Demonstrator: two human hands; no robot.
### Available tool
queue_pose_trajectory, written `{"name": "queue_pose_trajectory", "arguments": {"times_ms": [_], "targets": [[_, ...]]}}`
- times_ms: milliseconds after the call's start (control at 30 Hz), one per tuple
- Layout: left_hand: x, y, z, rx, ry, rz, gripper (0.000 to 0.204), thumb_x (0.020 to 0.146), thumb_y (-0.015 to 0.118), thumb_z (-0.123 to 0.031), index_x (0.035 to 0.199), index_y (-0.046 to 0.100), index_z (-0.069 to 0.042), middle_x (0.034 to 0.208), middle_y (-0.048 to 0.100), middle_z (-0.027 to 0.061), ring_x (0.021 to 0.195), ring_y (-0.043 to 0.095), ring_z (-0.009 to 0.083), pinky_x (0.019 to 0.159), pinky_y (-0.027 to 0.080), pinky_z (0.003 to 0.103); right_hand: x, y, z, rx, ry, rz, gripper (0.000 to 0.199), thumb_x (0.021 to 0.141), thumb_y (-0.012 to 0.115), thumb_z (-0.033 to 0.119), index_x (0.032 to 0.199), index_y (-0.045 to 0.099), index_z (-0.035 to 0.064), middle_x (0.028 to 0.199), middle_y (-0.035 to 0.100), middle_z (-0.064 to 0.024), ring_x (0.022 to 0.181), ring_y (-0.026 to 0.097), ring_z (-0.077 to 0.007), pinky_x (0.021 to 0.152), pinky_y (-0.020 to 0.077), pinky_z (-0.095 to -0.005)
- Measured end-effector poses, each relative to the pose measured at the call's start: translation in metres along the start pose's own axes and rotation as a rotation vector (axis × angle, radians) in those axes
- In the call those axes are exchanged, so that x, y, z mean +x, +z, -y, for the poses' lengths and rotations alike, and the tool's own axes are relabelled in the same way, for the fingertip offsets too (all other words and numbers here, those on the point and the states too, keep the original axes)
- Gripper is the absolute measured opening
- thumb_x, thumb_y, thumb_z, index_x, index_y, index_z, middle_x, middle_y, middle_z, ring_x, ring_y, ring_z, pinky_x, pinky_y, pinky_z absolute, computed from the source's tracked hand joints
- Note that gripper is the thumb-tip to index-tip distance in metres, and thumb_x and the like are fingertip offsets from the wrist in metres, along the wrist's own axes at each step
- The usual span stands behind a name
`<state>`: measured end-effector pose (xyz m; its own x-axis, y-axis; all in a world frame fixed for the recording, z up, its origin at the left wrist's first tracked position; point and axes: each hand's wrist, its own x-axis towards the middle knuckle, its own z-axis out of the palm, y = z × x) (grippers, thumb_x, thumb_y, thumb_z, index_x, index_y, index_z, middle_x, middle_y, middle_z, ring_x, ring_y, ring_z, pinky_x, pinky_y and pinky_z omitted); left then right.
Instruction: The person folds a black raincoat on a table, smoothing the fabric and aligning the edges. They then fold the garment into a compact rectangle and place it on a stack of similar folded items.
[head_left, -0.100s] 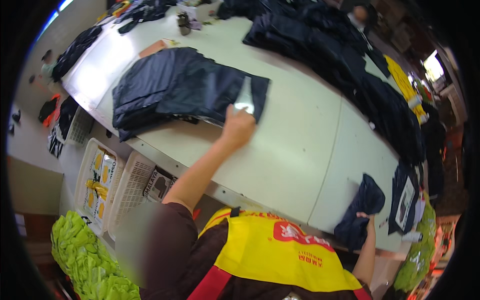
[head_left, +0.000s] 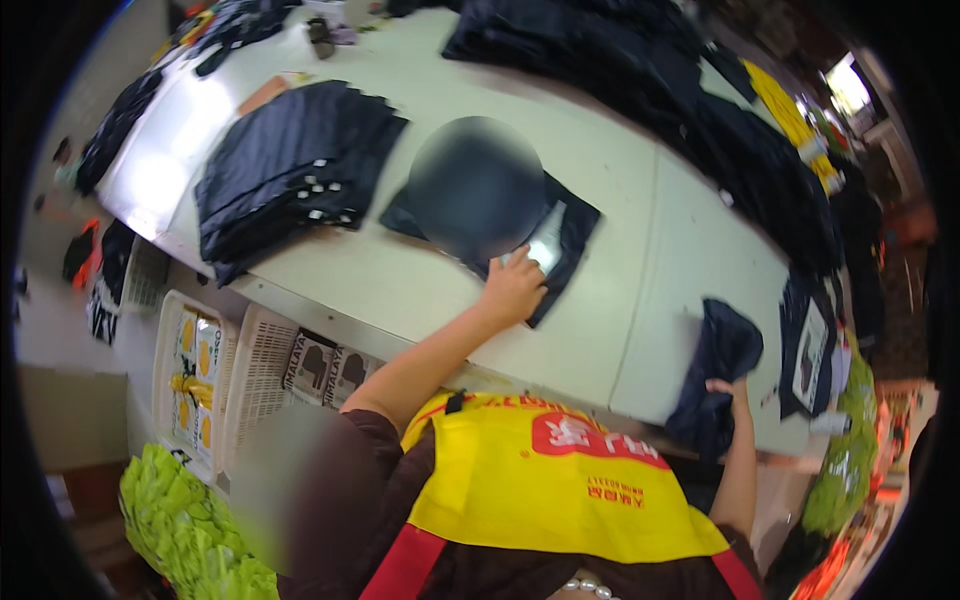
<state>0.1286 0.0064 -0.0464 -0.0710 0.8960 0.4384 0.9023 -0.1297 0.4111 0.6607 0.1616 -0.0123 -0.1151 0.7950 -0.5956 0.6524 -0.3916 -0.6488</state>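
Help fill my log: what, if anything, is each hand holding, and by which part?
The right hand holds bunched dark cloth by its right side. The left hand touches a dark garment at its near edge; whether it grips cannot be told.

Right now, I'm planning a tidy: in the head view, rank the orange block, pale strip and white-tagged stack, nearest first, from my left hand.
1. Pale strip, at the left hand.
2. White-tagged stack, to the left.
3. Orange block, beyond the stack's back edge.

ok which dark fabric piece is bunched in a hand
The navy bundle in the right hand; the dark piece at the left hand lies flatter on the table.
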Motion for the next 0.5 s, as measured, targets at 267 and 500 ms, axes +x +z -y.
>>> {"name": "queue_pose_trajectory", "arguments": {"times_ms": [267, 500], "targets": [[-0.02, 0.052, -0.097, -0.462, 0.073, -0.029, 0.02, 0.075, 0.067, -0.01, 0.093, 0.062, -0.002, 0.116, 0.054, 0.0188, 0.118, 0.045, 0.0369, 0.099, 0.037, 0.041, -0.035, 0.022, 0.042, -0.101, -0.406, -0.054, 0.1, 0.051, 0.079, 0.015, 0.136, 0.029, -0.0063, 0.128, 0.048, -0.0182, 0.117, 0.045, -0.0283, 0.099, 0.0341, -0.0292], [-0.008, 0.044, -0.082, -0.07, 0.138, 0.237, 0.023, 0.075, 0.064, -0.01, 0.097, 0.061, -0.005, 0.1, 0.058, 0.0121, 0.1, 0.054, 0.0314, 0.085, 0.045, 0.037, -0.055, 0.024, 0.064, 0.014, -0.322, 0.061, 0.095, 0.054, 0.076, 0.01, 0.136, 0.03, -0.0051, 0.126, 0.049, -0.0161, 0.113, 0.049, -0.0244, 0.097, 0.038, -0.0285]]}}
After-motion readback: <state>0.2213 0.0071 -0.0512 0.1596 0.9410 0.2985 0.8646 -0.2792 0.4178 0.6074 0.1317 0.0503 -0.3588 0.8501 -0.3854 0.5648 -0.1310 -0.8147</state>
